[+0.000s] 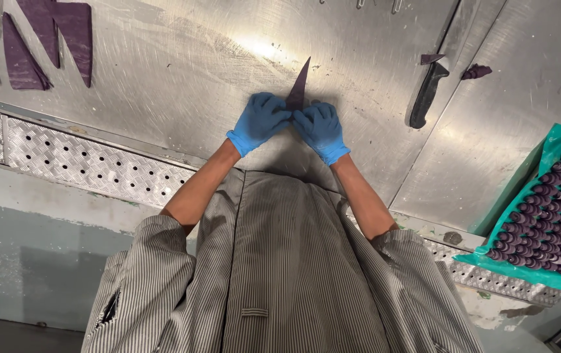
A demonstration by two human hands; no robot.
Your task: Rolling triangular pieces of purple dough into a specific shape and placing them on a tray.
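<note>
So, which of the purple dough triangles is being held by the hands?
The single pointed triangle at the middle of the steel table, between the left hand and right hand. The other triangles lie untouched at the far left.

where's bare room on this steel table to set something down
Bare steel table between the purple triangles and the hands; more between hands and knife. Crowded at the tray of purple rolls.
</note>
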